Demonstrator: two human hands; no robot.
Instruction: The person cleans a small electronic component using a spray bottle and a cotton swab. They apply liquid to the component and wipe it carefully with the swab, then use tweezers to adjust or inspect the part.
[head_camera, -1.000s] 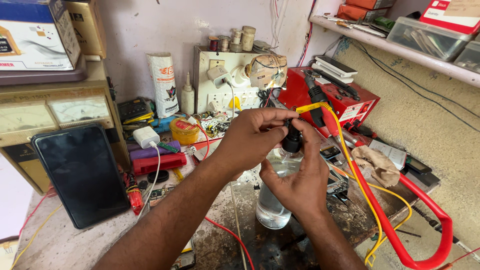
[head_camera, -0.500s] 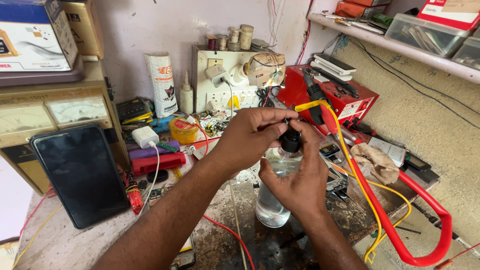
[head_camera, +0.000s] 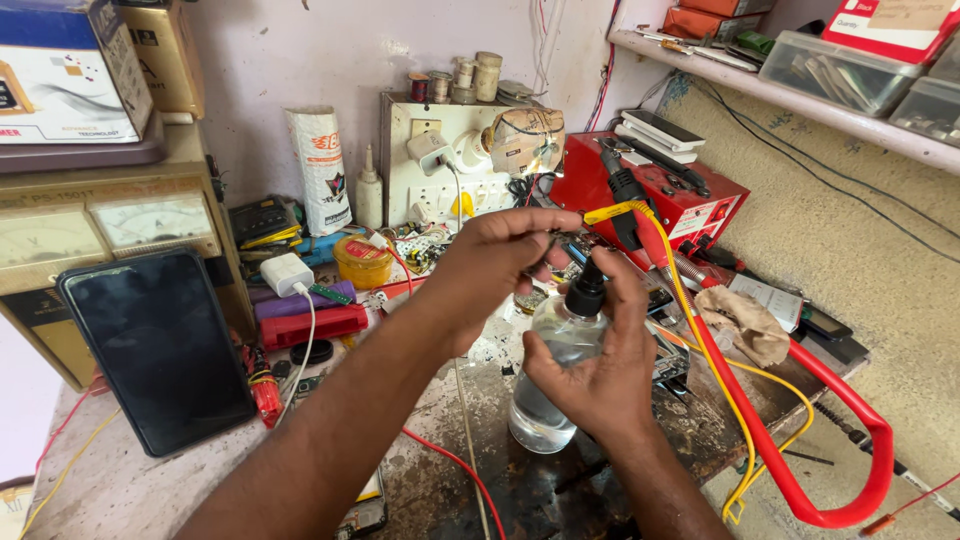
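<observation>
My right hand (head_camera: 590, 375) grips a clear plastic bottle (head_camera: 545, 400) of clear liquid that stands on the stained bench. Its forefinger lies along the black pump cap (head_camera: 585, 292). My left hand (head_camera: 490, 268) reaches in from the left and pinches a small dark part (head_camera: 556, 240) between its fingertips, just above and to the left of the pump nozzle. What the part is stays too small to tell.
A dark tablet (head_camera: 160, 345) leans on a beige meter box (head_camera: 110, 225) at the left. A white socket board (head_camera: 450, 160), a red case (head_camera: 650, 195), a yellow tin (head_camera: 362, 262), a red tube (head_camera: 300, 326), a rag (head_camera: 745, 322) and red and yellow cables (head_camera: 780, 470) crowd the bench. A shelf (head_camera: 830, 105) runs along the right wall.
Both hands stay nearly where they were at the bottle's pump. The left hand's fingertips have shifted only slightly.
</observation>
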